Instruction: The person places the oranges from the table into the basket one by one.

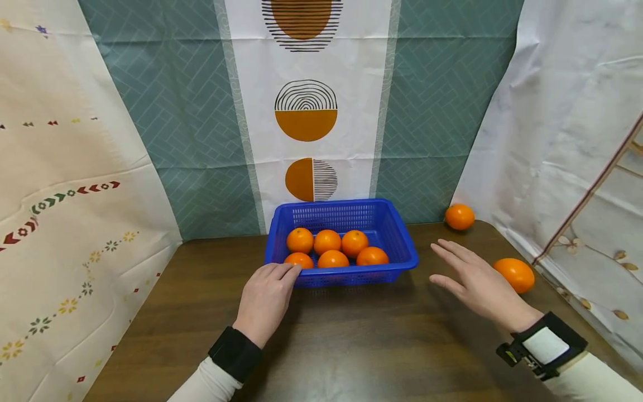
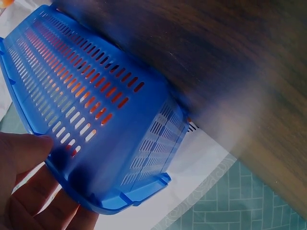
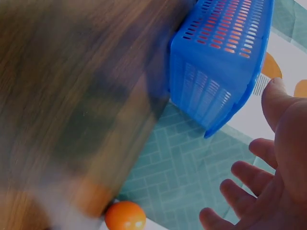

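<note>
A blue plastic basket [image 1: 346, 274] with slotted walls stands on the table and holds several oranges [image 1: 327, 240] in two rough rows. My left hand [image 1: 267, 296] grips its rim at the near left corner; in the left wrist view the thumb [image 2: 29, 151] presses the outer wall while the fingers go over the rim. To the right of the basket, my right hand [image 1: 477, 282] hovers above the table with spread fingers and nothing in it. One orange [image 1: 514, 274] lies just beyond the right hand, partly hidden by it. Another orange [image 1: 459, 216] sits at the back right.
The dark wooden table [image 1: 351, 340] backs onto a green and white patterned cloth [image 1: 432, 111]. Printed cloths also hang along the left side [image 1: 75, 223] and the right side [image 1: 577, 139], close to the table's edges.
</note>
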A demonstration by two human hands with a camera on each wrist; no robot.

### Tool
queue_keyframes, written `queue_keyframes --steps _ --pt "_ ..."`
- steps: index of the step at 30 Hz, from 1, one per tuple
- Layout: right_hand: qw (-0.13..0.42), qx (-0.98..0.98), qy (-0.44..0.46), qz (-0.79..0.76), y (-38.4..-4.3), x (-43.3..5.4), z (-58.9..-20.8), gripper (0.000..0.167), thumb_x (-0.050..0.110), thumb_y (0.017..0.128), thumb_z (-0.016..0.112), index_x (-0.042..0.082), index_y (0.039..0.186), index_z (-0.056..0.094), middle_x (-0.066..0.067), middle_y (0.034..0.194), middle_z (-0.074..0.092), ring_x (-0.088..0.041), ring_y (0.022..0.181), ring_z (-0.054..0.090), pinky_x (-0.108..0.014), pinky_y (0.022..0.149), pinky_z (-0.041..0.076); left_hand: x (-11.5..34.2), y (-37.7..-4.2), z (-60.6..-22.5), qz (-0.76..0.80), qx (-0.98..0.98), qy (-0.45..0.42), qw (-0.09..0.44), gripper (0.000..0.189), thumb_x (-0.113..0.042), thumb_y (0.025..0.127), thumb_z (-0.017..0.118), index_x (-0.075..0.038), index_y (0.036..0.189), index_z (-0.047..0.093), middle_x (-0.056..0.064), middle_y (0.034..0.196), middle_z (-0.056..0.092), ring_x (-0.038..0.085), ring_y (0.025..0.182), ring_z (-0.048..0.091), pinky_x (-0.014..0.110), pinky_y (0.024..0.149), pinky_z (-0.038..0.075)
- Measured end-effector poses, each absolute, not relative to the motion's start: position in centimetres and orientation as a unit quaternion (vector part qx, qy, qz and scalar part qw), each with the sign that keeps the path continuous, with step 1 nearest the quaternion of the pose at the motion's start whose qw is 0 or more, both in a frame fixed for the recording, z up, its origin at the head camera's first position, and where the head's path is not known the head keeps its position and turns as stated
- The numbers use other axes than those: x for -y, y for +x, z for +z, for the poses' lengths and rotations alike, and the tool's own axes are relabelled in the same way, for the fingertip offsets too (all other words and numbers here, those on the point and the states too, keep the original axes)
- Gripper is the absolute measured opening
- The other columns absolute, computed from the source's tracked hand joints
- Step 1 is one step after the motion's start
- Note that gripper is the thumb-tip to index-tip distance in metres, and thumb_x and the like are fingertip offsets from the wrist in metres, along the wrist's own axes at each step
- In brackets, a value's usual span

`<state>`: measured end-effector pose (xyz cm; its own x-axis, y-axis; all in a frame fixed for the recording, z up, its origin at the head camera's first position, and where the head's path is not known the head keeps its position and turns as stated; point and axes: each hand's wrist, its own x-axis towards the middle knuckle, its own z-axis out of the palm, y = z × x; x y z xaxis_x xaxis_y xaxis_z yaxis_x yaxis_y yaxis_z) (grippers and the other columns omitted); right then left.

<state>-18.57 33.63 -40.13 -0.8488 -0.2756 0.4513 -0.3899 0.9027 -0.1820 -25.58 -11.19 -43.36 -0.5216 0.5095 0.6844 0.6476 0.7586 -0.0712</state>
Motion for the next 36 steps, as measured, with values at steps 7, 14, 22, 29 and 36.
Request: queue_keyframes --steps 7,14,22,29,36 --pt "0.212 0.954 0.166 0.128 -18.8 -34.9 -40.1 0.074 0.038 0.1 0.084 0.004 0.159 0.056 -0.026 0.162 0.052 -0.053 0.143 0.052 -0.072 0.108 0.047 11.2 -25.7 -43.5 -0.094 0.873 -0.328 0.349 0.041 -0.005 0.09 0.093 -0.008 0.129 0.08 0.009 0.117 0.08 0.028 0.104 0.075 0.046 0.102 0.062" --pt "0.219 0.957 0.148 0.117 -19.1 -37.0 -39.8 0.076 0.036 0.1 0.085 -0.001 0.159 0.055 -0.031 0.162 0.049 -0.056 0.144 0.047 -0.073 0.11 0.043 11.1 -25.7 -43.5 -0.094 0.873 -0.329 0.349 0.041 -0.005 0.09 0.092 -0.008 0.129 0.08 0.009 0.117 0.08 0.028 0.104 0.075 0.046 0.102 0.062" --pt "0.217 0.965 0.117 0.09 -19.3 -39.6 -40.0 0.076 0.037 0.099 0.085 -0.005 0.155 0.056 -0.036 0.157 0.049 -0.059 0.141 0.047 -0.074 0.107 0.044 11.2 -25.6 -43.5 -0.093 0.87 -0.331 0.353 0.042 -0.005 0.089 0.093 -0.008 0.129 0.08 0.009 0.117 0.08 0.028 0.104 0.075 0.046 0.102 0.062" --pt "0.211 0.968 0.093 0.096 -19.8 -41.8 -40.3 0.075 0.038 0.1 0.083 -0.008 0.153 0.056 -0.04 0.155 0.049 -0.062 0.139 0.047 -0.076 0.107 0.043 11.2 -25.4 -43.4 -0.092 0.875 -0.326 0.346 0.044 -0.005 0.088 0.094 -0.008 0.13 0.08 0.009 0.118 0.08 0.028 0.105 0.075 0.046 0.102 0.062" --pt "0.168 0.979 0.057 0.099 -20.1 -44.0 -40.8 0.078 0.045 0.106 0.075 -0.012 0.155 0.051 -0.044 0.156 0.043 -0.066 0.137 0.044 -0.079 0.108 0.039 11.2 -25.5 -43.5 -0.096 0.871 -0.329 0.352 0.044 -0.004 0.087 0.095 -0.008 0.129 0.081 0.009 0.117 0.08 0.028 0.104 0.075 0.047 0.101 0.062"
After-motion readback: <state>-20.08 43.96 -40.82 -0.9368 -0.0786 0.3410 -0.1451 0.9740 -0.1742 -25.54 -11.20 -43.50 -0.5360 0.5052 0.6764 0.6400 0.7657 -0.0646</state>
